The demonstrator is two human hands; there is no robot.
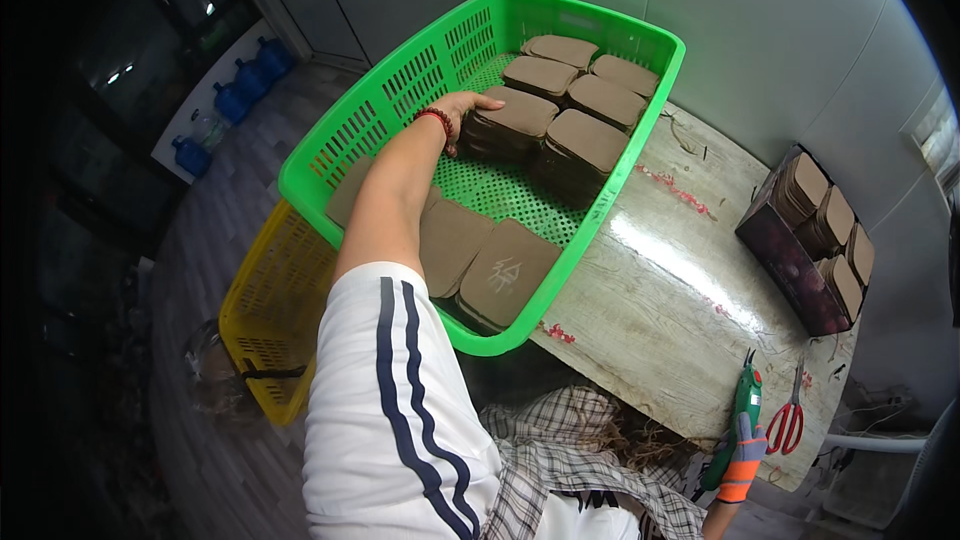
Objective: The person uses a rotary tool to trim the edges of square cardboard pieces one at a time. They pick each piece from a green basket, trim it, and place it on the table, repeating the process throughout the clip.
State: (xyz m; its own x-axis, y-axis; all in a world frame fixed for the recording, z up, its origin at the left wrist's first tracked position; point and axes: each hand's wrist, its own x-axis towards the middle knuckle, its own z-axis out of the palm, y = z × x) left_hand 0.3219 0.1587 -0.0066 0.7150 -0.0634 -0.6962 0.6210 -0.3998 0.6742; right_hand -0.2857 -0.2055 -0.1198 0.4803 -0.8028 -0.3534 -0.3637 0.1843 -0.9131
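My left hand [463, 118], bare with a red bead bracelet at the wrist, reaches into a green plastic basket [300, 202]. Its thumb presses on top of a stack of brown rounded-corner fabric-like pads [515, 112], with the fingers wrapped down the stack's near-left side, partly hidden. Several other pad stacks [590, 138] stand behind and beside it. More pads [508, 275] lie at the basket's near end, one bearing a pale mark. At the lower right, my right hand [742, 460], in an orange and grey glove, grips a green handheld tool [748, 390] with thin pointed tips.
Red-handled scissors [786, 428] lie beside the tool on the worn table [640, 310], amid scraps of red thread. A dark box [800, 270] holding more pads stands against the wall. On the floor are a yellow basket [245, 315] and several blue water bottles [232, 100].
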